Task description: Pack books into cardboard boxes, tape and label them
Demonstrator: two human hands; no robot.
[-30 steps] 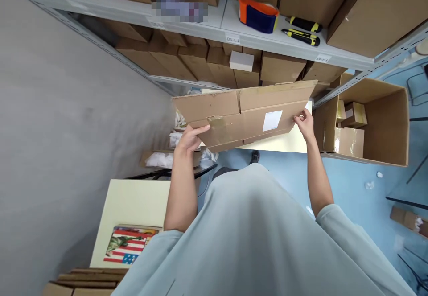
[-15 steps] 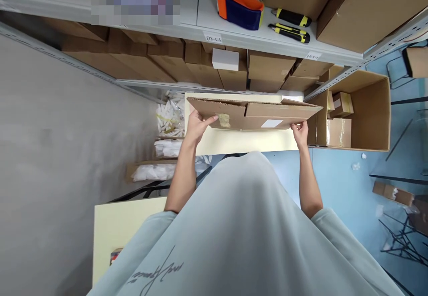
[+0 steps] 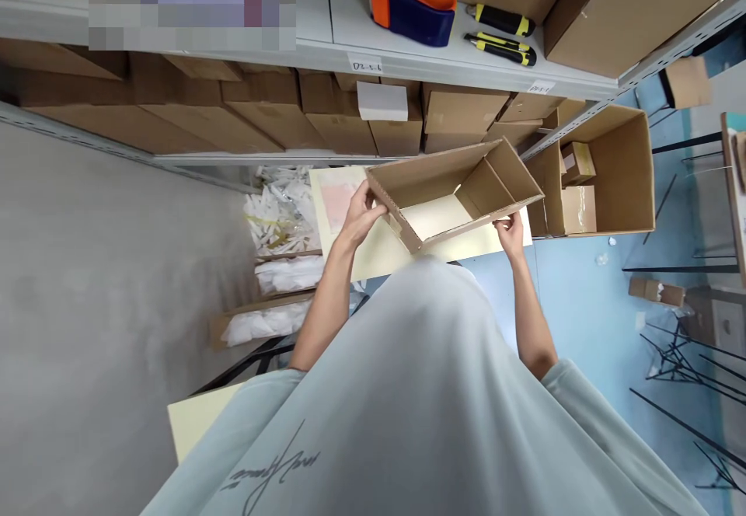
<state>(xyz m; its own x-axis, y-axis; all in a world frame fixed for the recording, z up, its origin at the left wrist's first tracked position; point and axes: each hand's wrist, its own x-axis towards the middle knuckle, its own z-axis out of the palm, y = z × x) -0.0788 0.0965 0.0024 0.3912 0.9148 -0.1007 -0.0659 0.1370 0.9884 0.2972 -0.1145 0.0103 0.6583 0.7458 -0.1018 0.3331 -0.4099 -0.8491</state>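
Observation:
A brown cardboard box (image 3: pixel 420 240) is spread into a four-sided shape over the pale yellow table (image 3: pixel 367 263). Through its opening the pale tabletop shows, so no closed bottom is visible. My left hand (image 3: pixel 362 217) grips its left corner, thumb on the near side and fingers behind. At the right end, my right hand (image 3: pixel 510 232) pinches the lower edge of the near wall. A pinkish sheet (image 3: pixel 338 203) lies on the table left of the box.
Above the table, a metal shelf (image 3: pixel 326 54) holds an orange and blue tape dispenser (image 3: pixel 411 7) and cutters (image 3: pixel 501 50). A large open carton (image 3: pixel 626 174) with small boxes inside stands at the right. Bins of white packing material (image 3: pixel 285 209) are at the left.
The flat cardboard has been opened out into a box shape and turned at an angle. My left hand has moved slightly right with it, and the pinkish sheet has come into view.

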